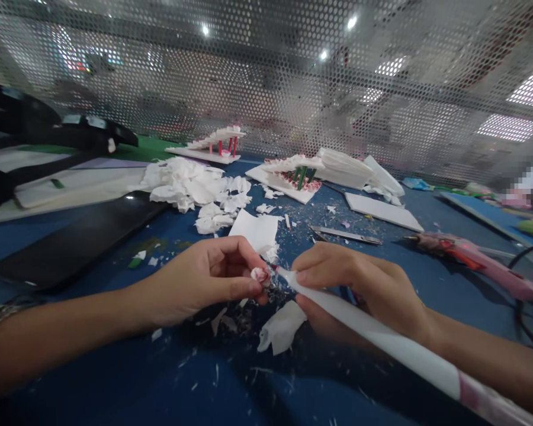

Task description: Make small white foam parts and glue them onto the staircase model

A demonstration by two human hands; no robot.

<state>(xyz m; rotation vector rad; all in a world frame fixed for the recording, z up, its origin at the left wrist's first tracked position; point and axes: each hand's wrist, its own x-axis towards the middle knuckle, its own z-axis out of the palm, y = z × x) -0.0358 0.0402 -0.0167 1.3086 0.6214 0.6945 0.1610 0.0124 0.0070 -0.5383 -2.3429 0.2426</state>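
Observation:
Between the thumb and fingers of my left hand (222,269) is a small crumpled paper ball (259,274), white with reddish-pink marks. My right hand (359,284) is closed around a long white marker (364,322), whose dark reddish tip points at the ball, almost touching it. Whether tip and paper meet, I cannot tell. Just below lies a loose torn piece of white paper (283,328). A folded white sheet (255,229) rests beyond my left fingertips, and paper scraps are scattered around.
Heaped white paper (186,180) sits beside a black phone-like slab (80,234). Behind stand two small models, one with red posts (221,146), one with green posts (301,176). Metal tweezers (346,235) and a pink glue gun (475,260) lie right. A perforated metal screen (266,77) rises behind.

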